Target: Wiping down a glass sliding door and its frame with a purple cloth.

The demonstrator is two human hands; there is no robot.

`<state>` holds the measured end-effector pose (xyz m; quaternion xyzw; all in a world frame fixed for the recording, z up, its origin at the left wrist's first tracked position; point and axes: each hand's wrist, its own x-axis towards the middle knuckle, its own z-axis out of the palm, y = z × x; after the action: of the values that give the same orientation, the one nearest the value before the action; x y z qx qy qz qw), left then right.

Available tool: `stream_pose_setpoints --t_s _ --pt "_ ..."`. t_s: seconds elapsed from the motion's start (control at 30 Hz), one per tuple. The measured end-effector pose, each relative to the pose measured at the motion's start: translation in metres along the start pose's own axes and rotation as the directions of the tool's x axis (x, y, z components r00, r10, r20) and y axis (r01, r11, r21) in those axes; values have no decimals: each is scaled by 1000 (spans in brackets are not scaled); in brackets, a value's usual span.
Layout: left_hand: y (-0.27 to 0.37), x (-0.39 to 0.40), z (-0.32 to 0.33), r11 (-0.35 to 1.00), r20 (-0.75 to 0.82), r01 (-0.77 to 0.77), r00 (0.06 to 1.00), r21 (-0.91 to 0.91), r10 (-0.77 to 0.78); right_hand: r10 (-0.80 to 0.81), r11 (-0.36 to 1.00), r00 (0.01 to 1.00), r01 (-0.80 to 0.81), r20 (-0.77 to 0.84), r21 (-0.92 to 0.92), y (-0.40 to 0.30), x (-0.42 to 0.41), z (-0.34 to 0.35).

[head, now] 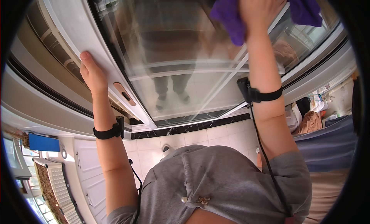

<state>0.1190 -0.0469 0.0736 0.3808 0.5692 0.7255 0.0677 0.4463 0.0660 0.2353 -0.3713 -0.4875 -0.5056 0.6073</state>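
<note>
A glass door with a white frame stands before me, its pane crossed by white bars and reflections. My left hand grips the frame's left edge, thumb upward, just above a copper-coloured recessed pull. Up at the top right, my right hand holds a purple cloth against the glass. The cloth hangs out on both sides of the hand, and the upper picture edge cuts off part of both.
Black marbled edging runs under the door above white floor tiles. White cabinet doors and a blue box-like object are at left. Fabric in blue and beige lies at right. Black cables run from my wrist straps.
</note>
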Motion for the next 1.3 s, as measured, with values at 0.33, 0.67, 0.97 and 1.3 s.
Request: stream_pose_setpoints --t_s 0.33,0.67,0.97,1.3 --pt "-4 4 8 1000 -36 -25 999 0 25 -475 738 493 -228 729 635 -56 -336 -144" --pt "-15 10 5 997 -65 31 997 -65 -35 136 937 705 -319 696 140 90 -82 -34" --pt "-2 6 7 999 -104 48 993 -20 -50 328 941 936 -336 125 45 139 -2 2" --pt "-16 14 -4 1000 -115 24 993 -17 -25 207 827 626 -523 752 208 51 -343 -155"
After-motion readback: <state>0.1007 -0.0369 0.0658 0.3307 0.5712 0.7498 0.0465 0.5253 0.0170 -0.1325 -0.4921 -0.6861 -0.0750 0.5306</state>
